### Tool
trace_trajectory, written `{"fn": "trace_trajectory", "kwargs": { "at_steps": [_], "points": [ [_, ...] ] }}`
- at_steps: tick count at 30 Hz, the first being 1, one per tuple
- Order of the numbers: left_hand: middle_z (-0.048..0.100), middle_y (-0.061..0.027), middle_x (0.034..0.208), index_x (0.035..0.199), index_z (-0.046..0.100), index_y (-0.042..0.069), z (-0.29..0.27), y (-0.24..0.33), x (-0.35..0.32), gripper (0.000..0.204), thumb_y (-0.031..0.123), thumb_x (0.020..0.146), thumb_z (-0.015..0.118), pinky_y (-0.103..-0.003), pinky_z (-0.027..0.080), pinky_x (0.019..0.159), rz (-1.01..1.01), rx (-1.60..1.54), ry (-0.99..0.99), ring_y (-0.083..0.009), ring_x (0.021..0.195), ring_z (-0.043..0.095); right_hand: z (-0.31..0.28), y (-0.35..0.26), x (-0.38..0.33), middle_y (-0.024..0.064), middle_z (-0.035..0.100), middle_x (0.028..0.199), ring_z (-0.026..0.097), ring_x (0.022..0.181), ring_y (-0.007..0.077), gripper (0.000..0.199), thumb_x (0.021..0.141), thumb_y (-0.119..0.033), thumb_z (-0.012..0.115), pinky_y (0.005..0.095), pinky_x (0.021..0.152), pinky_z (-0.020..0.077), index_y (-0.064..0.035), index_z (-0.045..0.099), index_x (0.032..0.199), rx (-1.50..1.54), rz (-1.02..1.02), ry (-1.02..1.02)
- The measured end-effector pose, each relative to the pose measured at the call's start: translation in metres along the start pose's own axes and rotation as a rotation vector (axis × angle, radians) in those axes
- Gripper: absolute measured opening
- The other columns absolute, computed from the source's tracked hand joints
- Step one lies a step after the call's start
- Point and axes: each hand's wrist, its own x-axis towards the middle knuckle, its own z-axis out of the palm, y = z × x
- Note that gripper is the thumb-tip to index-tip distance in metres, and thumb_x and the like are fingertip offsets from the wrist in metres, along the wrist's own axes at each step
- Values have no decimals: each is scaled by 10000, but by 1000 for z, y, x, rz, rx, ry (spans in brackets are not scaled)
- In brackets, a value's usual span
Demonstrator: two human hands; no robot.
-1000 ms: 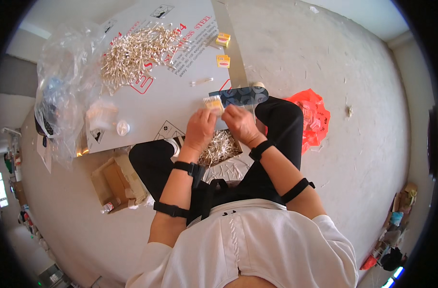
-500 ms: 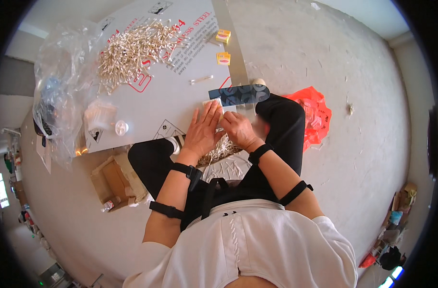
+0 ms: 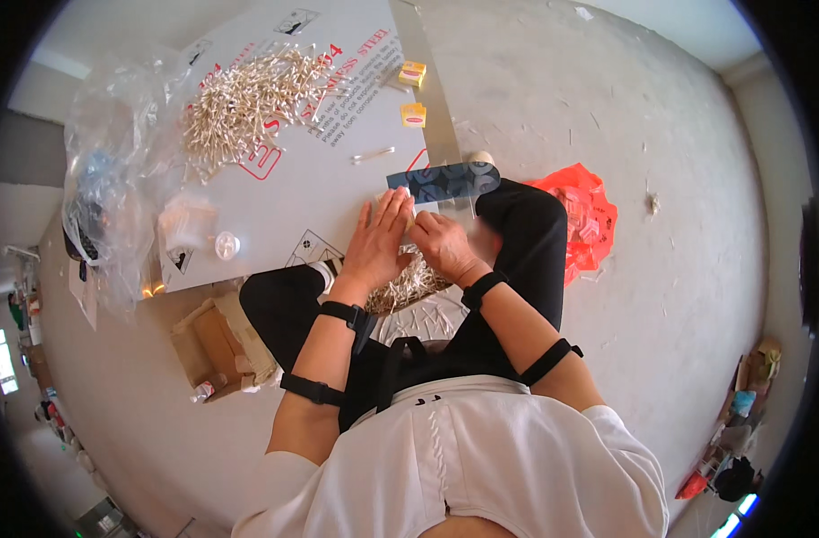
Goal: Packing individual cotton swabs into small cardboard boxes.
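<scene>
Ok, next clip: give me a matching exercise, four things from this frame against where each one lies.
Things:
1. heap of pale sticks
2. two yellow boxes
3. orange bag
4. cardboard box

Places:
A. on the floor beside the right knee
B. on the floor beside the left leg
C. far left part of the grey board
D. near the board's far right edge

Pairs: 1-C, 2-D, 3-A, 4-B

My left hand point(image 3: 376, 240) and right hand point(image 3: 438, 244) meet over the pile of small sticks point(image 3: 408, 285) in my lap, the board point(image 3: 333, 193) lies ahead with a bigger stick heap point(image 3: 243, 100) at its far left, a plastic bag point(image 3: 104, 193) left of that, a cardboard box point(image 3: 214, 345) beside my left knee.
</scene>
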Motion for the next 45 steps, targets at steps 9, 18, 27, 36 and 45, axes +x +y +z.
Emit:
{"fn": "trace_trajectory", "kwargs": {
  "at_steps": [9,18,27,36,45],
  "points": [
    [656,-165,1066,1205,564,4,24,-28,-21,370,131,863,625,-342,521,818,-401,-658,624,-244,939,656,2,-6,0,102,511,801,592,713,303,102,692,-59,602,380,627,508,-56,530,763,81,110,71],
    [685,-111,964,1041,638,-31,-1,-18,7,347,244,847,724,-310,572,730,-792,-1743,97,-201,826,682,-21,-25,9,91,510,806,586,727,269,125,681,-83,604,365,628,500,-48,540,783,70,-73,33],
    [694,-69,921,1045,664,-31,-55,42,-20,292,-18,764,742,-258,544,747,-345,-1385,334,-109,821,637,-75,-47,8,55,504,795,555,693,200,175,654,-123,616,320,602,470,-33,594,803,-102,-288,37],
    [711,-61,879,1011,665,0,-102,110,-56,246,69,797,763,-227,518,696,-92,-873,591,-79,772,645,-117,-87,5,66,579,861,551,675,178,158,595,-108,651,300,575,449,-44,620,735,-109,-401,261],
    [724,-72,887,985,657,-10,-98,129,-78,202,34,809,745,-224,524,712,-124,-921,726,-84,784,659,-124,-106,-15,102,583,950,607,770,261,274,699,-96,745,321,645,494,-28,602,923,359,-37,345]
  ]
}}
